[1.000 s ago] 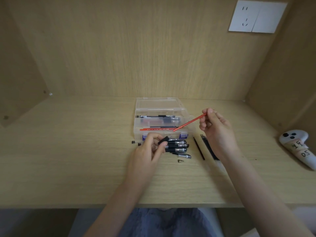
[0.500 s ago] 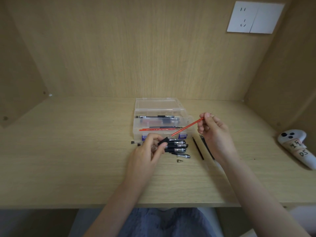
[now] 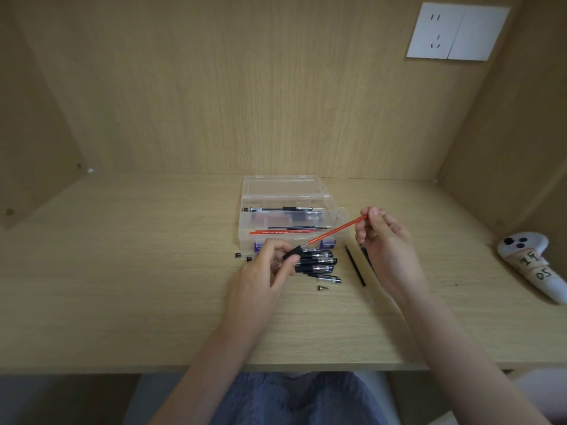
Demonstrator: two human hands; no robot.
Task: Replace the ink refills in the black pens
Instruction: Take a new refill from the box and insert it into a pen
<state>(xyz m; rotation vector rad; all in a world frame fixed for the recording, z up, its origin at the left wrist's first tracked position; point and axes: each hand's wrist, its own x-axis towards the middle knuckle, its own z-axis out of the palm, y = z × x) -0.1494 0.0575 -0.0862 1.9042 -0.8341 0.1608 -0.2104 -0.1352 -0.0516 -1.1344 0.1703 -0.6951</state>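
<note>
My left hand (image 3: 264, 271) grips a black pen barrel (image 3: 294, 252) in front of the clear plastic box (image 3: 285, 191). A red refill (image 3: 336, 230) is pinched at its far end by my right hand (image 3: 383, 240), and its tip meets the open end of the barrel. Several black pens (image 3: 319, 262) lie in a pile just right of my left hand. A small metal pen tip (image 3: 322, 288) and a clear cap (image 3: 329, 279) lie in front of the pile. Loose black refills (image 3: 355, 265) rest on the desk by my right wrist.
The box holds a red refill (image 3: 282, 232) and pens (image 3: 276, 209). Two small black end plugs (image 3: 242, 256) lie left of my left hand. A white controller (image 3: 534, 265) lies at the desk's right edge. Wooden walls enclose the desk on three sides.
My right hand has moved the red refill down and toward me, bringing its tip from over the box to the mouth of the barrel in my left hand.
</note>
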